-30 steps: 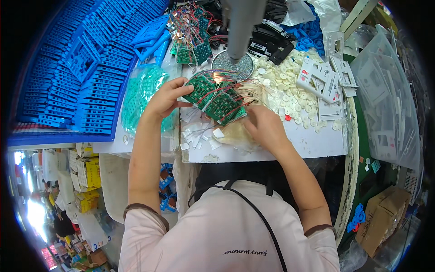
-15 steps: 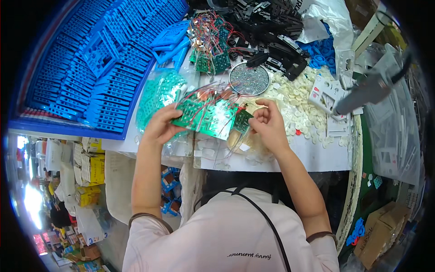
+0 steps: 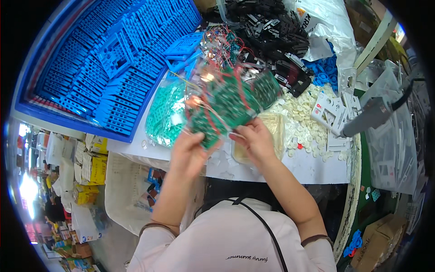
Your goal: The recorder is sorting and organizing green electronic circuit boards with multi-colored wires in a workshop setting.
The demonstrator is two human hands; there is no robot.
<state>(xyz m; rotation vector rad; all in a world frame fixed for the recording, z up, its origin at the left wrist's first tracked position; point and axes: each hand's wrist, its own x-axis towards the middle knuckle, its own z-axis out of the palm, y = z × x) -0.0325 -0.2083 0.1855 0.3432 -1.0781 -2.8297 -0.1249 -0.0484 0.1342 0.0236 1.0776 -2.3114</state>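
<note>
A green circuit board panel [image 3: 222, 106] with red and pale wires is raised over the table, blurred by motion. My left hand [image 3: 188, 152] grips its near left corner, thumb on top. At the near right edge, my right hand [image 3: 259, 141] has thumb and fingers pinched on the panel. A narrower board section [image 3: 266, 90] stands out at the panel's far right end. Under and beside the right hand lies a yellowish translucent plastic tray or bag [image 3: 273, 127]. Left of the panel is a clear bag of turquoise plastic parts [image 3: 165, 113].
A blue crate [image 3: 131, 129] packed with blue plastic frames fills the far left. Behind the panel lie more wired boards [image 3: 219, 45] and a heap of black parts [image 3: 272, 27]. Cream buttons [image 3: 308, 129], blue rings [image 3: 322, 68] and a grey arm-like fixture [image 3: 369, 118] are at right.
The panel has swung round and tilted, its far right end rising over the round dish of small metal bits, now hidden. My left hand moved right and nearer; my right hand moved nearer, onto the panel's edge.
</note>
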